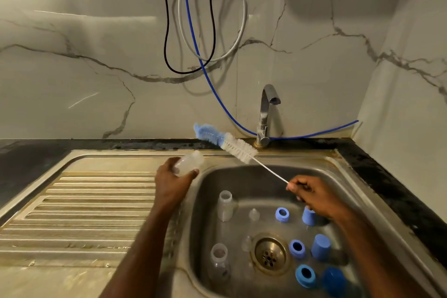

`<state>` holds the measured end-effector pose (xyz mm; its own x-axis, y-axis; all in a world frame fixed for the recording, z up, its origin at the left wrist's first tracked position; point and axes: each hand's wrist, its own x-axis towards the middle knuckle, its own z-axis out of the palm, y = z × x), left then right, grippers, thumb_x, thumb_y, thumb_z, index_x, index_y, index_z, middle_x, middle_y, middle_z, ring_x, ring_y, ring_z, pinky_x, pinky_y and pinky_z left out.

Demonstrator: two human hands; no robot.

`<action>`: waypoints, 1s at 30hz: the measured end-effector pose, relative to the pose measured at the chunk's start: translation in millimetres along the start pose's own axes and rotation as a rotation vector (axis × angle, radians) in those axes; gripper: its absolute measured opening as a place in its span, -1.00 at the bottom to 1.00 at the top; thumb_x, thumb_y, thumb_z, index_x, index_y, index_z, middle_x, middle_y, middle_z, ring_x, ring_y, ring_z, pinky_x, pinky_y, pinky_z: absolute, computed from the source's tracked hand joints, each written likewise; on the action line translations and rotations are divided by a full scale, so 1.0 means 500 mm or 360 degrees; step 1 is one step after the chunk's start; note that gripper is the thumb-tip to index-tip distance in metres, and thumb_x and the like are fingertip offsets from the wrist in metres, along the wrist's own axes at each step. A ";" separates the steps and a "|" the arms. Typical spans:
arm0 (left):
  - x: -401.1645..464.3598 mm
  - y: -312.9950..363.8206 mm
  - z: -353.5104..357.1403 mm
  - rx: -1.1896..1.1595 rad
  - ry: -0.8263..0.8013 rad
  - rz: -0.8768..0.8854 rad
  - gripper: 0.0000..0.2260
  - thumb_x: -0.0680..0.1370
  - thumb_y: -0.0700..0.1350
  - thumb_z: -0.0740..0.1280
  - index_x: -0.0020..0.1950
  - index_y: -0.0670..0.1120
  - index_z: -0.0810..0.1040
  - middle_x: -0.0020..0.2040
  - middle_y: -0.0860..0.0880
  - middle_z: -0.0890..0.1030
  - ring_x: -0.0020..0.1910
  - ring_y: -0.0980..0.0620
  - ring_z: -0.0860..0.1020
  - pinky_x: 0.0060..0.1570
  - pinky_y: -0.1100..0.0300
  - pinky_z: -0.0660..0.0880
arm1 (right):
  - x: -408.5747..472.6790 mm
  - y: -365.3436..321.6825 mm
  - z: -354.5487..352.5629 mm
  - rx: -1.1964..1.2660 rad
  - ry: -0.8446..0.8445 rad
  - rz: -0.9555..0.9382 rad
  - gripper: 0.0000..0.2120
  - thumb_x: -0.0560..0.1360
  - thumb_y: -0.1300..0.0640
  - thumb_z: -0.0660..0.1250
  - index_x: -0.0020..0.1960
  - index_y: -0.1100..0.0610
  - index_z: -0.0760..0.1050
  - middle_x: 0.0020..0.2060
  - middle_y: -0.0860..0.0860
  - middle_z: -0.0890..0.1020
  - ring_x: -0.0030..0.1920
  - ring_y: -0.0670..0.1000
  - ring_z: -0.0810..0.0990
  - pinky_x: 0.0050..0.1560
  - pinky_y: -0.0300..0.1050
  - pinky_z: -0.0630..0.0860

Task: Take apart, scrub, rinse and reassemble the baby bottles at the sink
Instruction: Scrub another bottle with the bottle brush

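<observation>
At the sink, we worked from the ribbed steel draining board (79,203), bare of parts, across to the basin. Our left hand (173,182) curled round a clear plastic baby bottle (189,162), tilted on its side above the basin's left rim with its open mouth pointing up and away, towards the brush. Just beside that mouth hung the blue-and-white bristled bottle brush (226,143), not yet inside it; our right hand (314,195) pinched the far end of its thin white wire handle over the basin. Below, in the stainless steel sink basin (343,176), two more clear bottles (224,205) stood upright at the left, two small clear teats (254,215) sat near the drain (269,254), and blue screw collars (282,214) and blue caps (320,247) lay scattered to the right. The chrome tap (267,113) ran no water. By our reckoning the dismantling was finished and scrubbing was only beginning; rinsing and reassembly of all three bottles remained.
</observation>
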<state>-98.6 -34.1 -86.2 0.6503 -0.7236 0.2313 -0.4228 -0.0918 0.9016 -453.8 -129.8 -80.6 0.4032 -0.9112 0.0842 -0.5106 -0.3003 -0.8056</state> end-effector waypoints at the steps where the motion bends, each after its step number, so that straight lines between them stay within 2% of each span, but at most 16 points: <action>1: -0.003 0.005 0.013 -0.0004 -0.0049 -0.0026 -0.48 0.40 0.07 0.57 0.31 0.06 0.51 0.23 -0.08 0.55 0.13 -0.05 0.54 0.09 -0.05 0.61 | 0.001 -0.005 0.009 0.0006 -0.0005 -0.0018 -0.86 0.62 0.17 0.32 -0.09 0.08 0.62 -0.46 -0.12 0.56 -0.44 -0.24 0.48 -0.41 -0.38 0.39; 3: -0.014 0.020 0.029 -0.0036 -0.0113 -0.0039 -0.53 0.47 0.04 0.53 0.32 0.05 0.48 0.24 -0.04 0.53 0.14 -0.04 0.54 0.05 0.04 0.59 | -0.003 -0.013 0.023 -0.0019 0.0002 -0.0120 -0.87 0.61 0.15 0.34 -0.09 0.04 0.61 -0.41 -0.15 0.60 -0.41 -0.23 0.53 -0.34 -0.34 0.45; 6: -0.046 0.037 0.052 -0.0117 -0.0224 0.0004 -0.57 0.55 0.04 0.46 0.36 -0.02 0.45 0.16 0.06 0.49 0.10 0.03 0.54 -0.14 0.28 0.50 | -0.005 -0.015 0.041 -0.0168 0.0043 -0.0232 -0.87 0.59 0.10 0.37 -0.13 -0.05 0.60 -0.32 -0.08 0.64 -0.29 -0.12 0.62 -0.15 -0.08 0.61; 10: -0.076 0.050 0.085 -0.0037 -0.0390 0.0132 -0.54 0.52 0.18 0.45 0.34 0.04 0.49 0.15 0.11 0.54 0.09 0.06 0.59 0.05 0.10 0.60 | 0.003 -0.026 0.065 -0.0365 0.0243 -0.0386 -0.91 0.56 -0.01 0.38 -0.12 -0.06 0.59 -0.37 -0.12 0.60 -0.32 -0.11 0.60 -0.22 -0.03 0.60; 12: -0.083 0.055 0.095 -0.0008 -0.0410 0.0162 -0.57 0.50 0.22 0.45 0.29 0.07 0.52 0.13 0.13 0.57 0.09 0.09 0.59 0.09 0.08 0.59 | 0.003 -0.031 0.073 -0.0405 0.0309 -0.0456 -0.91 0.55 -0.05 0.38 -0.10 -0.07 0.61 -0.38 -0.17 0.59 -0.31 -0.13 0.59 -0.22 -0.04 0.57; 15: -0.082 0.061 0.074 -0.0266 -0.0324 0.0005 -0.72 0.55 0.13 0.43 0.19 0.10 0.49 0.08 0.13 0.58 0.05 0.09 0.59 -0.03 0.15 0.57 | 0.004 -0.029 0.060 -0.0424 0.0256 -0.0358 -0.91 0.56 -0.02 0.39 -0.05 -0.06 0.67 -0.31 -0.18 0.63 -0.25 -0.17 0.61 -0.12 -0.07 0.60; 17: -0.074 0.059 0.052 -0.0486 -0.0259 -0.0131 -0.75 0.57 0.10 0.41 0.16 0.11 0.44 0.03 0.14 0.55 0.01 0.08 0.59 -0.12 0.17 0.55 | 0.005 -0.019 0.042 -0.0451 0.0215 -0.0288 -0.90 0.55 0.00 0.40 -0.04 -0.04 0.68 -0.26 -0.15 0.67 -0.20 -0.17 0.63 -0.06 -0.02 0.62; 20: -0.077 0.056 0.048 -0.0432 -0.0321 -0.0097 -0.76 0.57 0.11 0.40 0.17 0.08 0.47 0.04 0.11 0.58 -0.01 0.07 0.61 -0.16 0.19 0.57 | 0.008 -0.013 0.053 -0.0407 0.0207 -0.0301 -0.88 0.56 -0.01 0.40 -0.01 -0.04 0.70 -0.22 -0.10 0.71 -0.17 -0.14 0.65 -0.03 0.03 0.62; 24: -0.101 0.058 0.085 -0.0293 -0.0486 0.0022 -0.60 0.49 0.29 0.42 0.19 0.06 0.58 0.03 0.06 0.68 -0.05 0.09 0.68 -0.12 0.13 0.66 | 0.013 -0.032 0.094 -0.0367 0.0399 -0.0401 -0.81 0.54 -0.04 0.41 0.11 -0.03 0.70 -0.06 -0.14 0.74 -0.04 -0.15 0.68 0.04 -0.04 0.63; 28: -0.097 0.087 0.059 -0.0652 -0.0414 -0.0281 -0.73 0.56 0.21 0.35 0.09 0.04 0.55 0.03 -0.05 0.67 -0.11 -0.02 0.67 -0.23 0.17 0.59 | 0.006 -0.016 0.037 -0.0324 0.0207 -0.0301 -0.82 0.55 0.00 0.41 0.12 -0.02 0.69 -0.03 -0.14 0.73 -0.02 -0.22 0.66 0.12 -0.11 0.60; 30: -0.092 0.083 0.043 -0.0706 -0.0398 -0.0399 -0.69 0.59 0.25 0.28 0.07 0.02 0.54 -0.03 -0.09 0.68 -0.21 -0.05 0.64 -0.29 0.17 0.51 | 0.000 -0.006 0.021 -0.0304 0.0125 -0.0268 -0.83 0.55 0.01 0.40 0.11 -0.02 0.69 -0.03 -0.16 0.73 -0.02 -0.24 0.65 0.15 -0.09 0.60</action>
<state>-159.7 -19.3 -67.2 0.5043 -0.8618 -0.0545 0.0659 -0.0245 0.9975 -444.3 -125.7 -84.5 0.4384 -0.8607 0.2588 -0.5782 -0.4905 -0.6520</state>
